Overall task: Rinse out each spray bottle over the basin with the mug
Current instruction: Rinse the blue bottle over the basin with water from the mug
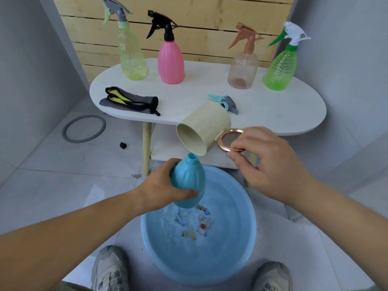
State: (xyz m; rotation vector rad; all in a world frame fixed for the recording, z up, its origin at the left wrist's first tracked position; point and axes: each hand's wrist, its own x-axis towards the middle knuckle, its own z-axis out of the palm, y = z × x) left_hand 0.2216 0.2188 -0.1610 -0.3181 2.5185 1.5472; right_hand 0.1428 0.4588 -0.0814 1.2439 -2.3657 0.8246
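Tipped mug over blue bottle (uncapped)

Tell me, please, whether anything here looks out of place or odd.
A small black piece and a grey ring lie loose on the floor, left of the table; they seem dropped. Nothing else stands out.
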